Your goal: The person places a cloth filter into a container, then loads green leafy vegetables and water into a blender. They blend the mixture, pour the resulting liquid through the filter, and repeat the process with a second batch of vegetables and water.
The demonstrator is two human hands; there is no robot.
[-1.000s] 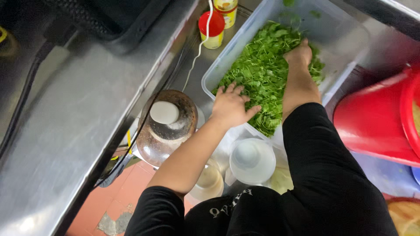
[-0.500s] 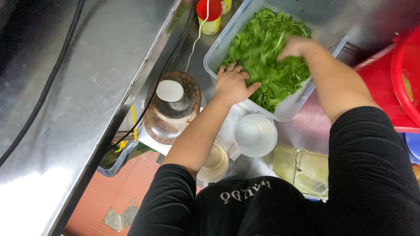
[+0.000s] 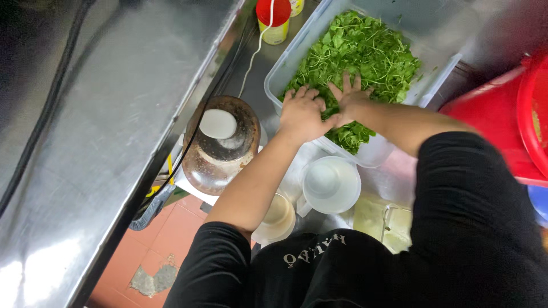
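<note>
A clear plastic tub (image 3: 292, 63) full of green leafy herbs (image 3: 365, 54) stands on a steel counter. My left hand (image 3: 302, 114) rests on the near rim of the tub, fingers curled on the leaves. My right hand (image 3: 349, 97) lies flat on the herbs right beside it, fingers spread and touching the left hand. Neither hand lifts anything clear of the pile.
A big glass jar with a white lid (image 3: 220, 142) stands left of the tub. A white lidded cup (image 3: 330, 183) and a cup of pale liquid (image 3: 278, 217) sit near my body. A red basin (image 3: 502, 114) is at the right, a red-capped yellow bottle (image 3: 274, 20) at the back.
My right hand has come back from the far end of the tub to the near end beside my left hand. The left hand stayed on the near rim.
</note>
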